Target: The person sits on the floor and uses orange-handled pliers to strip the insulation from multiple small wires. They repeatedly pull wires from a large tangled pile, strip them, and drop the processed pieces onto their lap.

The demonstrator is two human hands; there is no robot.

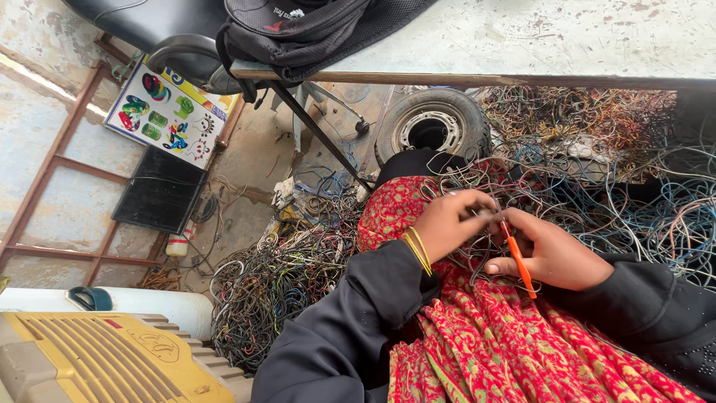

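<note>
Head view looks down at a lap covered in red cloth (507,351). Just above the cloth, the left hand (447,224) is closed on a thin wire (477,213), pinching it between thumb and fingers. Yellow bangles (418,250) sit on that wrist. The right hand (552,254) is just beside the left hand and touches it. It is wrapped around a small orange cutter (518,261), and the tip points up to the wire. Which part of the wire the tip touches is too small to see.

The wire looks thin and light. It likely bends easily and springs back, and its plastic skin may be a bit slippery. A good place to hold it seems to be close to the cutter tip, with a tight pinch, so it does not wiggle. The cutter looks stiff and light, and its tip may be sharp, so the handle is the safe part to hold.

All around the red cloth lies a big wire pile (276,291), tangled and mixed in color. Beyond the cloth sits a tire (432,127). Well above that, a black bag (298,30) hangs over a tabletop (522,37) edge.
</note>
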